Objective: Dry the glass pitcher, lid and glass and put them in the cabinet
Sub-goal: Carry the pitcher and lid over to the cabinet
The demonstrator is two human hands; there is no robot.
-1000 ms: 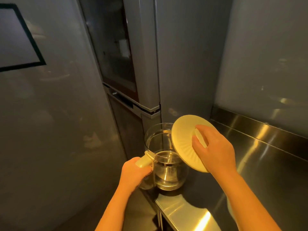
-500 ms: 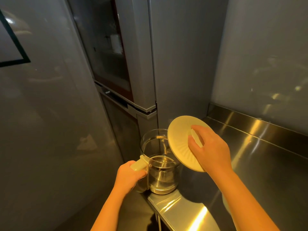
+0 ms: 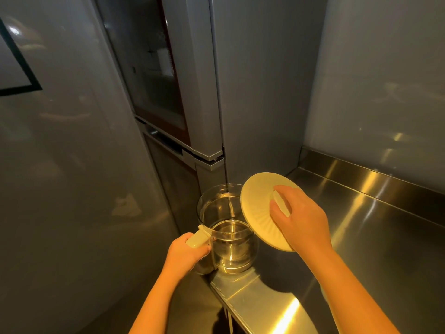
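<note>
Pitcher (image 3: 228, 227) in left hand (image 3: 185, 253), lid (image 3: 258, 208) in right hand (image 3: 301, 220)

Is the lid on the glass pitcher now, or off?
Off. The right hand holds the round cream lid tilted beside the clear glass pitcher's open rim.

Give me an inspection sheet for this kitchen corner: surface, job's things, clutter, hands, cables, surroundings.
Surface: steel counter, shiny, bare where visible.
Job's things: glass pitcher upright at the counter's left end, mouth open; a smaller glass appears to sit inside it. Cream lid held tilted beside the pitcher's mouth, not on it.
Clutter: nothing seen.
Hands: left hand grips the pitcher's handle; right hand pinches the lid's knob.
Cables: nothing seen.
Surroundings: tall grey cabinet behind the pitcher, glass-fronted oven to its left, grey wall behind the counter.
</note>
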